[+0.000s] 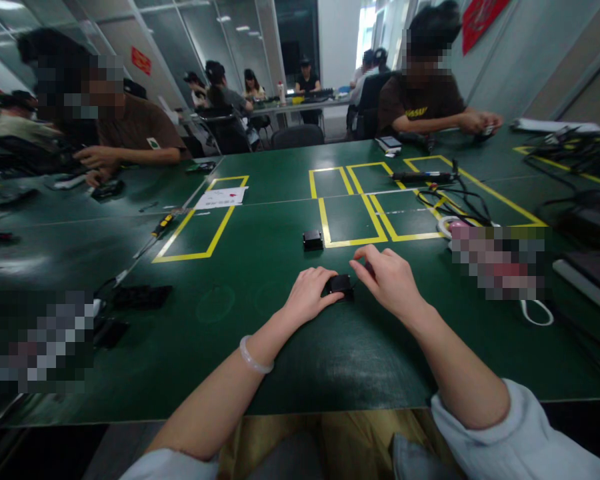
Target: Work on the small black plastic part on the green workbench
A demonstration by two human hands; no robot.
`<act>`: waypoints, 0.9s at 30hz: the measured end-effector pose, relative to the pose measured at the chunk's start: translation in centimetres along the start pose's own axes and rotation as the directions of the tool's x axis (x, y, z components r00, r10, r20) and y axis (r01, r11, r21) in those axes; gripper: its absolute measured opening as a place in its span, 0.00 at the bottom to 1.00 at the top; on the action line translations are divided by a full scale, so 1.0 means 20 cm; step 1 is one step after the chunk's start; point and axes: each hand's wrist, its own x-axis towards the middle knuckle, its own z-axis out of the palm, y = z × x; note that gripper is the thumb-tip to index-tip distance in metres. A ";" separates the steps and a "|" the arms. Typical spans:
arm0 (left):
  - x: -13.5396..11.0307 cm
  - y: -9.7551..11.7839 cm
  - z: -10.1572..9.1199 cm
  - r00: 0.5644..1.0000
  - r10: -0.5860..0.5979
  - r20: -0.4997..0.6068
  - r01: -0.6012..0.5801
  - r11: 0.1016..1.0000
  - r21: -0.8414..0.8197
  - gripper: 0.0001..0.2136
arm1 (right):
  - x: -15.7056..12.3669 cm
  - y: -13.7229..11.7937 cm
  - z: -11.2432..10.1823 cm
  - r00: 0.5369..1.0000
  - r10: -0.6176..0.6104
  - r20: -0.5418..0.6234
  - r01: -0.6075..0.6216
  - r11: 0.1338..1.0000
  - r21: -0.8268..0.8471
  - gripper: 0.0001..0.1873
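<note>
A small black box-shaped part (340, 285) lies on the green table (260, 320) between my two hands. My left hand (310, 293), with a pale bracelet on the wrist, rests on the table with its fingers curled against the part's left side. My right hand (390, 277) has its fingers bent and closed on the part's right side. A second small black part (313, 240) sits a little farther away, just left of a yellow-taped square (353, 220), touched by neither hand.
A screwdriver (153, 240) and a paper sheet (221, 197) lie by a yellow-taped rectangle at the left. Black parts (140, 297) sit at the near left. Cables (455, 200) and a tool lie at the right. Other people work at the table's far side.
</note>
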 end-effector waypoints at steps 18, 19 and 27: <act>0.00 0.00 0.00 1.000 -0.005 0.004 0.005 1.000 -0.006 0.19 | 0.01 -0.01 -0.01 0.999 -0.015 0.033 0.017 0.998 -0.057 0.10; 0.00 0.00 -0.01 1.000 -0.006 0.005 0.006 1.000 -0.005 0.19 | 0.01 -0.01 -0.01 1.000 -0.010 0.030 0.012 0.998 -0.055 0.10; 0.00 0.00 0.00 1.000 -0.003 -0.002 0.003 1.000 -0.004 0.19 | 0.01 0.00 0.00 0.999 0.024 0.025 -0.022 0.997 -0.076 0.08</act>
